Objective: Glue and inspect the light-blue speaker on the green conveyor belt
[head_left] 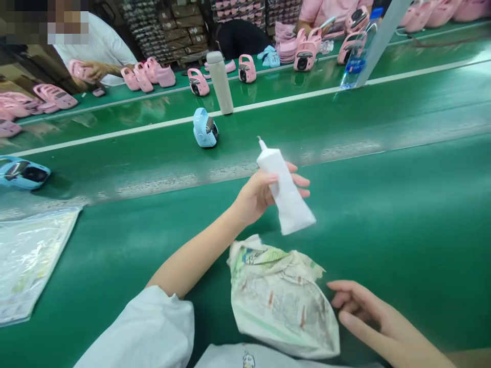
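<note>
White tube (pixel 286 191) clasped in left hand (pixel 258 197), nozzle toward eleven o'clock, clear of bench; right hand (pixel 368 314) loosely open, empty, beside crumpled paper (pixel 282 299).

Bright, even overhead light. Glossy green surface (pixel 383 204) shows pale glare streaks. Soft shadows. Wide-angle bowing at edges; far background slightly soft.

Green bench (pixel 402 214) carries crumpled paper (pixel 282 299), plastic sheet (pixel 26 260), blue toy (pixel 205 128).
</note>
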The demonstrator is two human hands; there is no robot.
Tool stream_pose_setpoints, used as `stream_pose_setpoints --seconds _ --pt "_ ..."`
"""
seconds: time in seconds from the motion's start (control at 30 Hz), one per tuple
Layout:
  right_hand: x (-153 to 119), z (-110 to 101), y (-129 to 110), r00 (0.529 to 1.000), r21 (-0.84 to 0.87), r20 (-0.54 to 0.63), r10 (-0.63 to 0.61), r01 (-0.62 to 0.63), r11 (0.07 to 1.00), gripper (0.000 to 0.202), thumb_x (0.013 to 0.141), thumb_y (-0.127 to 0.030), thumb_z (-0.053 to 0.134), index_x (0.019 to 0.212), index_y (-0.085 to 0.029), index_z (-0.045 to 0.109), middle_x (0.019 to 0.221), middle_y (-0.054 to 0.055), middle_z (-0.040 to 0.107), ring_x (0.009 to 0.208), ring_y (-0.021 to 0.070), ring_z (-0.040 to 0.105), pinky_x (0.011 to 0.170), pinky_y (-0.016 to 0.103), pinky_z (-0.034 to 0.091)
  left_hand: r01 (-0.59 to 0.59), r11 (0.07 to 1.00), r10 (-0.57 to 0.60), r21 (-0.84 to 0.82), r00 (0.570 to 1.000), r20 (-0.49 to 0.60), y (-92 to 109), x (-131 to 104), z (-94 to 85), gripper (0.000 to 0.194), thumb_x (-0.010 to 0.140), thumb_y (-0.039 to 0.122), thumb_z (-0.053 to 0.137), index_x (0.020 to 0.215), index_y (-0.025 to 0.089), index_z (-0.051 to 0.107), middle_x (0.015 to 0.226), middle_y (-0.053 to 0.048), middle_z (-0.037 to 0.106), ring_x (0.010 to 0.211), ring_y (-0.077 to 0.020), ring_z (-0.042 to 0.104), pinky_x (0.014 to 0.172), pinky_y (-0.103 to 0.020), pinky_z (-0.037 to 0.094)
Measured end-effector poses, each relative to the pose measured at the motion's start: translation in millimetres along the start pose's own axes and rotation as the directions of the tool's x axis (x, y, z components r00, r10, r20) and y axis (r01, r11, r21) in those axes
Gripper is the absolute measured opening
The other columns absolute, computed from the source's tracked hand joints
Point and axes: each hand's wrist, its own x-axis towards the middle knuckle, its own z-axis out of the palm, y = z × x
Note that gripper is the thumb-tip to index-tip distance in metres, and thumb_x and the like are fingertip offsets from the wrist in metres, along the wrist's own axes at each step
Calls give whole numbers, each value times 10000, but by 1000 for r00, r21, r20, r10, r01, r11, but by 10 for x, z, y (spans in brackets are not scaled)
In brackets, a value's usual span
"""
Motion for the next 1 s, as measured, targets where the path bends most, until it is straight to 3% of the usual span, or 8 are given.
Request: stream_pose_setpoints --seconds 0.1,0.2,0.43,0.6,0.7,0.8,0.87,1.0 --pt "-45 123 -95 995 -96 -83 -59 51 994 470 789 -567 532 1116 -230 564 935 65 587 792 197 560 681 294 479 101 988 -95 -120 994 59 -138 -49 -14 333 672 370 533 916 146 572 759 -29 632 645 -201 643 649 -364 532" --pt "-29 147 -187 982 -103 -165 -87 71 992 496 828 -578 468 1188 -241 514 1058 73 573 857 198 564 729 306 483 95 982 -100 -164 995 -20 -237 -85 -58 299 650 348 546 883 162 556 716 3 585 623 -165 616 650 -350 531" --pt "251 143 -318 999 -59 -30 -44 42 997 649 776 -682 457 1207 -204 537 1109 114 590 991 259 571 761 339 521 13 995 -25 -103 993 -117 -259 -160 -74 304 668 413 624 839 186 518 679 41 542 590 -119 590 621 -311 541" --pt "164 194 -242 984 -88 -157 -85 71 994 610 814 -656 434 1251 -234 489 1181 90 563 1018 232 571 776 319 527 -5 1000 2 -28 994 -109 -236 -225 -7 353 617 433 683 778 158 532 704 23 557 609 -113 582 597 -303 550" --pt "-10 283 -242 864 -338 -305 -401 295 894 412 878 -522 449 1186 -257 516 1152 64 575 967 204 590 694 278 527 -1 999 8 49 990 -142 -290 -206 -39 322 609 370 701 753 134 535 630 21 552 558 -99 558 553 -277 539" --pt "-138 430 -359 616 -625 -111 -780 567 537 311 905 -430 458 1141 -239 525 1130 66 576 1008 208 555 857 336 446 -24 992 51 127 975 -215 -372 -149 -101 311 616 347 701 739 141 502 556 40 533 486 -84 526 500 -249 513" --pt "-163 542 -466 484 -716 117 -867 646 264 368 885 -472 497 1149 -217 518 1153 76 563 1060 233 513 1029 422 266 -56 984 100 167 959 -266 -408 -119 -122 318 632 357 691 757 155 478 545 57 524 461 -79 517 475 -236 495" --pt "-116 708 -581 402 -782 324 -856 623 -4 299 924 -414 461 1104 -192 549 1113 49 594 1076 243 496 1083 516 -2 -123 967 186 224 939 -288 -401 -126 -75 346 625 349 711 798 165 476 546 73 525 437 -75 515 439 -205 451"
